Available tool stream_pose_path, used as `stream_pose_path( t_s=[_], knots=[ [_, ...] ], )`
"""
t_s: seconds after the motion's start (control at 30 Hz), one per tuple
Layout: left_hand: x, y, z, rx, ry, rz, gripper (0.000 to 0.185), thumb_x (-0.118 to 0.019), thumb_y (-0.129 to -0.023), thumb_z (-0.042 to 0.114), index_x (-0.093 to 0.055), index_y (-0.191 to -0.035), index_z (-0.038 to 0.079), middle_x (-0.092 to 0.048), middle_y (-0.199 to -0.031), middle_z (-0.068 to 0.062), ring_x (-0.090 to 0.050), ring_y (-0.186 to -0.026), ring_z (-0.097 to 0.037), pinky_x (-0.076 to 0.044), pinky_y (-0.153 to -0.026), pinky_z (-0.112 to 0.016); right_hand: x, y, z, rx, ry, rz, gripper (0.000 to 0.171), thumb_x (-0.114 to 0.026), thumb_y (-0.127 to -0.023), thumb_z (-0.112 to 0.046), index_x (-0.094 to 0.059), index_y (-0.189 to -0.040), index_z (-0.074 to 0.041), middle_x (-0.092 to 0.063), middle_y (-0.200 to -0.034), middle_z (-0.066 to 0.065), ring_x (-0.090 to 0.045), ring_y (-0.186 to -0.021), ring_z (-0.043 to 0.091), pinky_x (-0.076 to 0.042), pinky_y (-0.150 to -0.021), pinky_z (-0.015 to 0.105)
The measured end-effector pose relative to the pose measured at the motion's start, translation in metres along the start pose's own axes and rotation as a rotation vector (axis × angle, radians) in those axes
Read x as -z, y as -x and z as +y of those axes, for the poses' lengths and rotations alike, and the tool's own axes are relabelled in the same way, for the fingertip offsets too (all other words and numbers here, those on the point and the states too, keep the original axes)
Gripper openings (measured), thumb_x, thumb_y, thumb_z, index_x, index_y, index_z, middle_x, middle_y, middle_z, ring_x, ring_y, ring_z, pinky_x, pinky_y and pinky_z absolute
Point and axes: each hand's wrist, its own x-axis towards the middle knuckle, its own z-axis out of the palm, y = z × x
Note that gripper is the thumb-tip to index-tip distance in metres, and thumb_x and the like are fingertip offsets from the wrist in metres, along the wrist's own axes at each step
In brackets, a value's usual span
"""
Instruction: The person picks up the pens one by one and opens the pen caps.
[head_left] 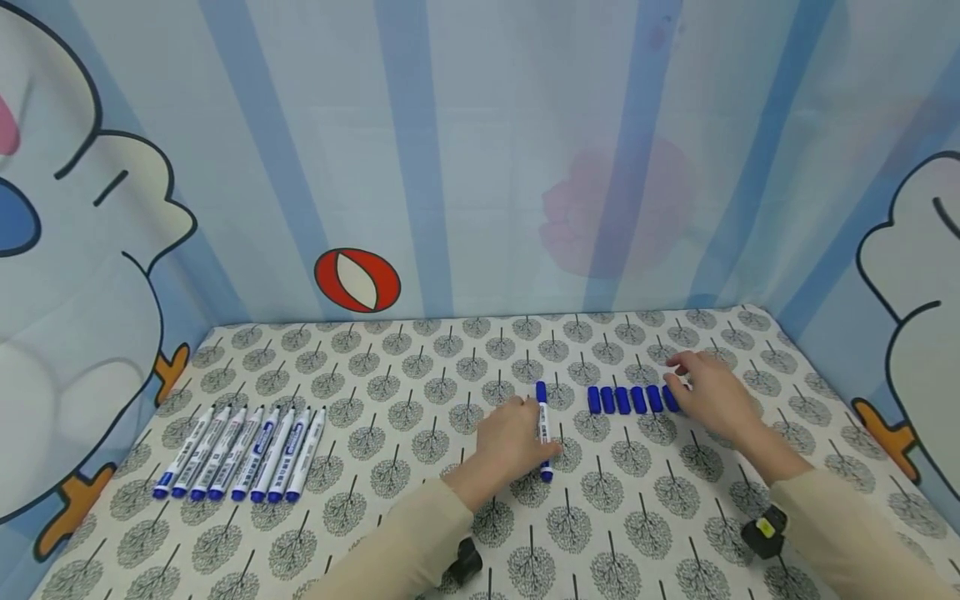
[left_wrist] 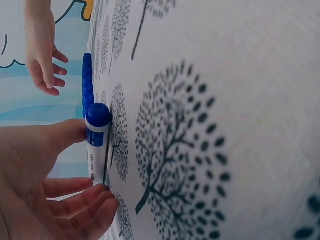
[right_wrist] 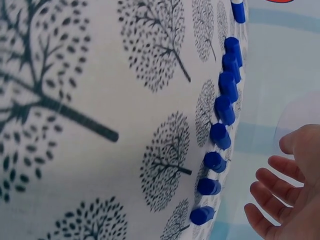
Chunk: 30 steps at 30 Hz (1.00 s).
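My left hand (head_left: pixel 513 437) holds a white marker (head_left: pixel 543 425) with a blue cap at its far end, lying close along the patterned cloth. In the left wrist view the thumb goes behind the marker's blue end plug (left_wrist: pixel 99 115) and the curled fingers overlap its far part. My right hand (head_left: pixel 712 396) hovers at the right end of a row of blue marker caps (head_left: pixel 622 401), partly hiding it. Its fingers are loosely bent and hold nothing; a gap separates them from the caps (right_wrist: pixel 220 136) in the right wrist view.
Several uncapped white markers (head_left: pixel 258 454) lie side by side at the left, dark tips pointing away, blue ends near. A tree-patterned cloth (head_left: pixel 360 533) covers the table. Behind it hangs a striped blue curtain (head_left: pixel 495 167) with printed cartoon figures.
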Motion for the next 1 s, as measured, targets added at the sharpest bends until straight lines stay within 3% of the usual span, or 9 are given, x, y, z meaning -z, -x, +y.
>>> stream_pose_path(
  t_s=[0.3, 0.63, 1.0],
  knots=[
    [0.0, 0.0, -0.002, -0.004, 0.08, -0.013, 0.03, -0.076, -0.07, 0.033, -0.057, -0.079, 0.012, -0.048, -0.072, 0.0, -0.047, -0.057, -0.014, -0.038, -0.043, -0.026, -0.001, 0.0, -0.009, 0.038, 0.001, 0.026, 0.027, -0.052, -0.092, -0.017, -0.059, -0.109, 0.001, -0.061, -0.096, 0.02, -0.058, -0.084, 0.032, -0.048, -0.066, 0.044],
    [0.002, 0.0, -0.005, 0.009, 0.129, -0.03, 0.021, -0.075, -0.068, 0.018, -0.059, -0.079, 0.011, -0.047, -0.071, 0.0, -0.046, -0.057, -0.014, -0.038, -0.044, -0.025, -0.003, 0.002, -0.014, 0.053, 0.018, 0.023, 0.025, -0.052, -0.091, -0.017, -0.059, -0.108, 0.0, -0.061, -0.094, 0.017, -0.056, -0.074, 0.026, -0.046, -0.058, 0.038],
    [0.001, -0.003, -0.01, -0.013, 0.171, -0.042, 0.017, -0.072, -0.066, 0.011, -0.061, -0.08, 0.011, -0.048, -0.071, 0.001, -0.047, -0.056, -0.013, -0.039, -0.045, -0.024, -0.003, 0.003, -0.018, 0.057, -0.005, 0.001, 0.026, -0.052, -0.091, -0.016, -0.058, -0.111, 0.0, -0.061, -0.095, 0.016, -0.058, -0.073, 0.023, -0.047, -0.057, 0.033]
  ],
)
